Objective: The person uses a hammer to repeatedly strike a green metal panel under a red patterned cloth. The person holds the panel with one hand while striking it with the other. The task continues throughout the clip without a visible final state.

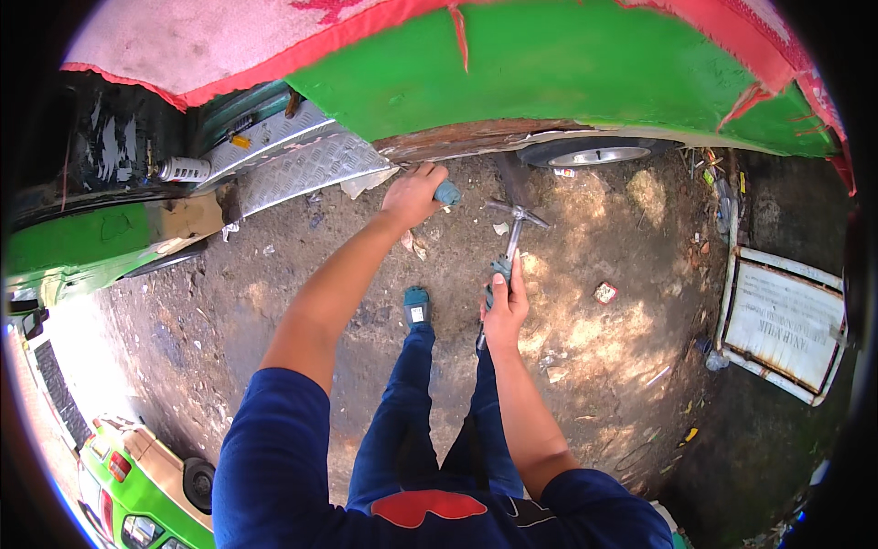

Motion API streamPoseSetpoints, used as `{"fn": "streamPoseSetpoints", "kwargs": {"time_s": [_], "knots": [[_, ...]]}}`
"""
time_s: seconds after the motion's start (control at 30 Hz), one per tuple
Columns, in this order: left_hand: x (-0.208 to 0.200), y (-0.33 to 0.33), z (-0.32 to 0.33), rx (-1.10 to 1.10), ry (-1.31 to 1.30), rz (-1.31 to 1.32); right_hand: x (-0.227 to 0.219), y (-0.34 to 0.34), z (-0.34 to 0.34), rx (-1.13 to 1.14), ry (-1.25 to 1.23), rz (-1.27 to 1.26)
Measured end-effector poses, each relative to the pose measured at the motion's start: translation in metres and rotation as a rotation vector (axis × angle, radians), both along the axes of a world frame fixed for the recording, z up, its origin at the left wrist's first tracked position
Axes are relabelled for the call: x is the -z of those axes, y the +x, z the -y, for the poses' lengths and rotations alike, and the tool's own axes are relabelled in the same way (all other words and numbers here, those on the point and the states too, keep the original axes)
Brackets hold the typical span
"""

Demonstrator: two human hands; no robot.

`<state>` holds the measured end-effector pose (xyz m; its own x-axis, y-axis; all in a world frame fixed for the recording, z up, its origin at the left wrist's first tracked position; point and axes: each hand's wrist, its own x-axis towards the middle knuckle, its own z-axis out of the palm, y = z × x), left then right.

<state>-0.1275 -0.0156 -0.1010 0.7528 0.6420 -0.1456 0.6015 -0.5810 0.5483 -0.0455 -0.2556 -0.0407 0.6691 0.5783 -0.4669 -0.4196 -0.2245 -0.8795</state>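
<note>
My left hand reaches forward near the lower edge of the green vehicle body. Its fingers are closed around a small rounded blue-green thing, whose kind I cannot make out. In my right hand is a long metal tool with a crossbar, gripped partway along its shaft, with the crossbar end pointing away from me toward the vehicle. A blue-green shoe stands on the ground between my hands. The other shoe is mostly hidden behind the tool and my right hand.
A wheel shows under the green panel, and pink cloth drapes above it. A tread-plate step and a spray can are at the left. A white metal sign stands right. Litter, including a small red box, dots the dirt.
</note>
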Motion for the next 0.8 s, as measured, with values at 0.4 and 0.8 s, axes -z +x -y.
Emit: {"fn": "streamPoseSetpoints", "kwargs": {"time_s": [0.4,0.8], "knots": [[0.012,-0.001,0.009,-0.036,0.014,0.016,0.013,0.004,-0.016,-0.133,0.023,0.077],[0.016,-0.011,0.022,-0.089,0.0,0.058,0.019,-0.004,-0.004,-0.245,-0.127,0.15]]}}
